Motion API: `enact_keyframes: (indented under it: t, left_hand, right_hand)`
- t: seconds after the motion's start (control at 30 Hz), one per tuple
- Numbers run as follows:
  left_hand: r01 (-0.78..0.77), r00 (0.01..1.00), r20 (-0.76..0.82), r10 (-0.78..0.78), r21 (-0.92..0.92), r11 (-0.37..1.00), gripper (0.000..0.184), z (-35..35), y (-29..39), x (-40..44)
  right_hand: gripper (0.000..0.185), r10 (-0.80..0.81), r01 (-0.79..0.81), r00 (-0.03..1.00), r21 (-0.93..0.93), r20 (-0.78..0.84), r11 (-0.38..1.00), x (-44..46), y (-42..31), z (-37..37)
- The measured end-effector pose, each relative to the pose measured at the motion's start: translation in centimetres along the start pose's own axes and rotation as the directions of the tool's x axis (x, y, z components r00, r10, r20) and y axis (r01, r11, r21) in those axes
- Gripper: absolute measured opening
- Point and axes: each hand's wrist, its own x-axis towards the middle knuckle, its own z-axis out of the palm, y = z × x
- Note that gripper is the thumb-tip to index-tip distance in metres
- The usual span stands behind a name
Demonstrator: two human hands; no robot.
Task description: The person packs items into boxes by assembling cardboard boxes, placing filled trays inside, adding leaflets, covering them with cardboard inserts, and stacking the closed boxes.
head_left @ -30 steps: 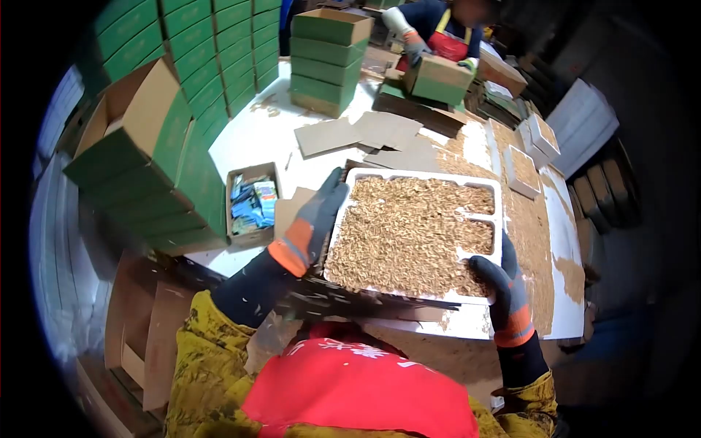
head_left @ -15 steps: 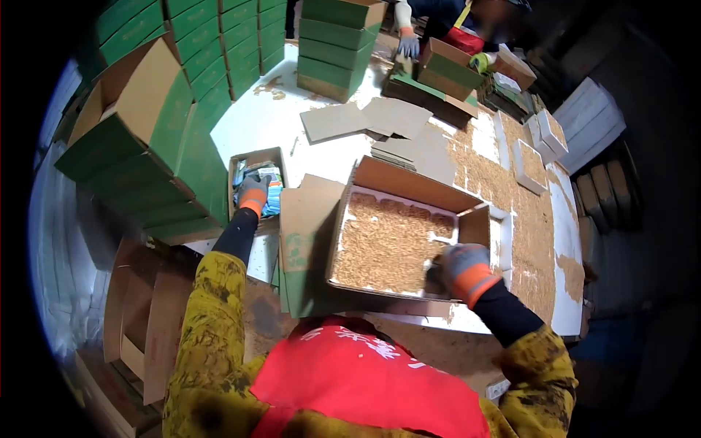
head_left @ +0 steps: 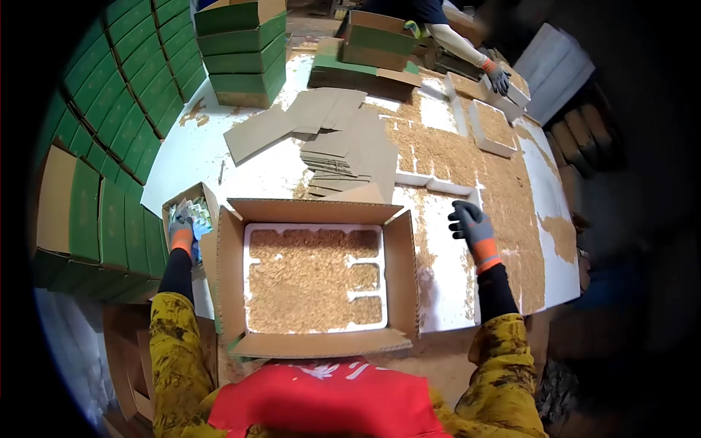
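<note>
- The left hand (head_left: 182,232), in the head view, reaches into the small box (head_left: 211,197) among the packets (head_left: 205,221); its fingers are partly hidden, so I cannot tell whether it grips one.
- The right hand (head_left: 471,225) is half-open with fingers loosely bent, nothing visible in it, over the desk (head_left: 179,171) beside the carton (head_left: 314,344).
- The tray (head_left: 314,228), filled with brown bits (head_left: 303,281), sits flat inside the carton.
- Done, as I judge it: tray filled and boxed. Left: the carton's top is uncovered, and no packet shows on the tray.
- The white desk bears cardboard sheets (head_left: 325,113) and scattered bits.
- Green boxes (head_left: 131,80) line the left; a co-worker's hand (head_left: 498,77) is across the desk; the room's right side is dark.
</note>
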Motion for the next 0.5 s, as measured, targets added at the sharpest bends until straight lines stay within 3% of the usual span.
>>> enact_keyframes:
  t: [0.03, 0.07, 0.1, 0.17, 0.2, 0.27, 0.3, 0.33, 0.37, 0.43, 0.47, 0.5]
  left_hand:
    - [0.066, 0.992, 0.103, -0.066, -0.001, 0.998, 0.054, -0.3, -0.4, 1.0]
    - [-0.121, 0.987, 0.136, 0.091, 0.234, 0.965, 0.053, -0.9, -0.2, 0.8]
    - [-0.234, 0.971, 0.114, 0.208, 0.316, 0.92, 0.047, 0.3, -1.7, 2.3]
    - [-0.406, 0.898, 0.066, 0.434, 0.501, 0.764, 0.039, 2.8, -4.8, 5.2]
    - [-0.608, 0.697, -0.231, 0.679, 0.312, 0.73, 0.044, 4.5, -7.3, 6.8]
    - [-0.514, 0.844, 0.022, 0.536, 0.32, 0.796, 0.044, 2.0, -5.2, 4.7]
    - [-0.43, 0.9, 0.081, 0.427, 0.308, 0.849, 0.044, 0.4, -3.9, 2.9]
    - [-0.329, 0.944, 0.123, 0.306, 0.289, 0.899, 0.044, -1.0, -2.5, 1.1]
    - [-0.23, 0.97, 0.146, 0.197, 0.268, 0.936, 0.045, -2.3, -1.0, -0.6]
    - [-0.081, 0.985, 0.164, 0.046, 0.215, 0.973, 0.045, -3.8, 0.9, -2.9]
    - [-0.028, 0.986, 0.167, -0.004, 0.19, 0.981, 0.045, -4.0, 1.2, -3.6]
    - [0.011, 0.985, 0.167, -0.04, 0.171, 0.985, 0.045, -4.4, 1.5, -4.1]
  right_hand:
    - [0.031, 0.022, -0.023, 0.999, 0.013, 0.046, 1.0, 2.0, 1.9, 0.7]
    - [0.033, 0.064, -0.07, 0.993, 0.055, 0.101, 0.996, 4.4, 3.3, 1.9]
    - [0.034, 0.075, -0.09, 0.989, 0.114, 0.129, 0.989, 7.3, 5.1, 3.5]
    - [0.038, 0.044, -0.047, 0.996, 0.046, 0.073, 0.998, 12.7, 8.1, 7.0]
    - [0.044, 0.039, -0.045, 0.993, 0.057, 0.114, 0.997, 15.5, 10.2, 8.5]
    - [0.036, 0.284, -0.369, 0.905, 0.251, 0.318, 0.895, 16.9, 10.4, 11.2]
    - [0.028, -0.18, 0.286, 0.883, -0.191, 0.434, 0.939, 17.5, 11.2, 11.4]
    - [0.024, -0.491, 0.834, 0.547, -0.389, 0.678, 0.392, 18.2, 12.2, 11.1]
    - [0.017, -0.546, 0.887, 0.449, -0.426, 0.707, 0.177, 19.9, 13.8, 11.2]
    - [0.013, -0.621, 0.825, 0.493, -0.554, 0.609, 0.112, 21.9, 15.3, 9.3]
    - [0.01, -0.527, 0.693, 0.649, -0.712, 0.55, 0.111, 23.6, 15.7, 7.4]
    - [0.007, -0.503, 0.688, 0.628, -0.726, 0.594, 0.001, 23.9, 14.4, 5.8]
